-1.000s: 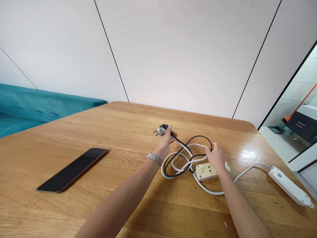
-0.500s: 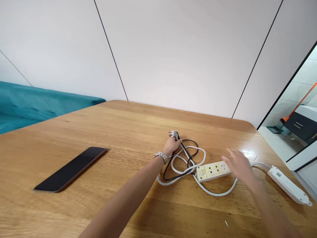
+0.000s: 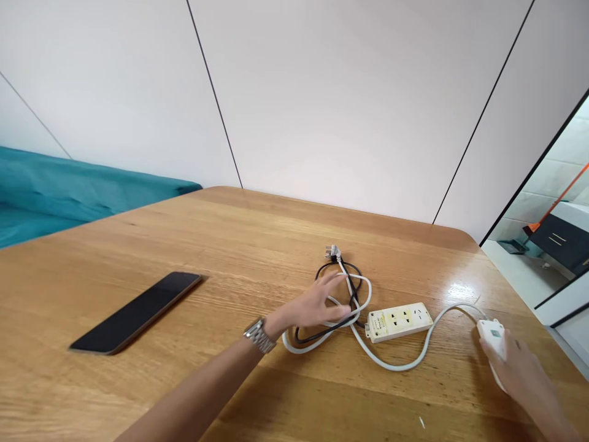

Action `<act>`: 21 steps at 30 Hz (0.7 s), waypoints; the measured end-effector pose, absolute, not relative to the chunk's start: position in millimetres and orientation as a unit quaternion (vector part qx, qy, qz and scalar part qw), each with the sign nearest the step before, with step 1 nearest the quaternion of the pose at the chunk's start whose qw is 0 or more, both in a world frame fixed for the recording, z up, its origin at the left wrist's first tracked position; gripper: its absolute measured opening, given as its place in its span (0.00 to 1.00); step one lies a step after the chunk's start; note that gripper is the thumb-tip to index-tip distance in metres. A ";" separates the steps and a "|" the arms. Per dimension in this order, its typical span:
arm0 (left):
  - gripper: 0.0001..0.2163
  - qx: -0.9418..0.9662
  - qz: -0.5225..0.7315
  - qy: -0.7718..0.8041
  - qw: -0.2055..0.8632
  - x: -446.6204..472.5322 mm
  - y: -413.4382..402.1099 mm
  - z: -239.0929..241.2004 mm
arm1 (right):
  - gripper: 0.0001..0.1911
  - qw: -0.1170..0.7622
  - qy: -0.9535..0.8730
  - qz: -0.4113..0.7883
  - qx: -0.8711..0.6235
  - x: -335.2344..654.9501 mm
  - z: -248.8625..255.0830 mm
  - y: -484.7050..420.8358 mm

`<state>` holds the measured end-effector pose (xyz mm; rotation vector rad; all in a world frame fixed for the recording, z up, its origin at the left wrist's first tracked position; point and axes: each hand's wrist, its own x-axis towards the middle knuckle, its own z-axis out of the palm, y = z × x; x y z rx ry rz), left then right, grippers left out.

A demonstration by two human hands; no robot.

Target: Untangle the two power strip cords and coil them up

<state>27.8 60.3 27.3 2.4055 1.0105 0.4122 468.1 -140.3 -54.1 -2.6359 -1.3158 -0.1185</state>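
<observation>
My left hand (image 3: 317, 304), with a metal watch (image 3: 260, 335) at its wrist, is over the tangled white cord (image 3: 365, 288) and black cord (image 3: 317, 336); its fingers are spread. Beyond it the white plug (image 3: 334, 252) lies on the table, apart from the fingers. A white power strip (image 3: 400, 321) with yellow stains rests just right of the tangle. My right hand (image 3: 518, 365) is wrapped over a second, white power strip (image 3: 490, 331), seen edge-on or back up, with the white cord running into its far end. The palm hides much of this strip.
A dark-screened tablet (image 3: 138, 313) lies at the left on the wooden table (image 3: 221, 245). Behind the table stands a white panelled wall (image 3: 331, 123), with a teal sofa (image 3: 92, 187) at the left. An open doorway on the right shows a dark cabinet (image 3: 559, 242).
My left hand has let go of the plugs and come nearer over the cords, fingers spreading. My right hand has moved right from the stained strip onto the other white strip.
</observation>
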 end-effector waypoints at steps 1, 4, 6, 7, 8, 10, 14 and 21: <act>0.43 0.893 0.112 0.350 0.260 25.6 48.6 27.8 | 0.40 0.112 -0.442 -0.033 -0.889 451.2 -54.2 -136.5; 0.52 0.899 0.037 0.353 0.254 30.2 20.9 26.0 | 0.44 0.167 -0.469 -0.025 -0.867 407.0 -55.2 -124.8; 0.54 0.894 0.022 0.380 0.236 41.3 10.4 22.6 | 0.42 0.180 -0.498 -0.023 -0.848 383.9 -56.0 -116.2; 0.55 0.892 0.021 0.392 0.226 47.9 7.6 20.4 | 0.41 0.178 -0.516 -0.026 -0.838 374.6 -56.0 -111.2; 0.55 0.891 0.023 0.400 0.214 54.4 6.0 18.1 | 0.40 0.175 -0.530 -0.032 -0.829 367.0 -55.6 -105.7; 0.54 0.892 0.024 0.409 0.190 65.4 5.8 13.9 | 0.38 0.171 -0.548 -0.046 -0.817 357.1 -53.9 -92.7; 0.51 0.915 0.035 0.383 0.120 77.2 11.1 10.5 | 0.33 0.192 -0.552 -0.028 -0.811 354.5 -49.0 -63.9; 0.47 0.943 0.070 0.321 0.049 110.0 26.0 9.4 | 0.27 0.247 -0.553 -0.024 -0.795 356.2 -47.7 -42.7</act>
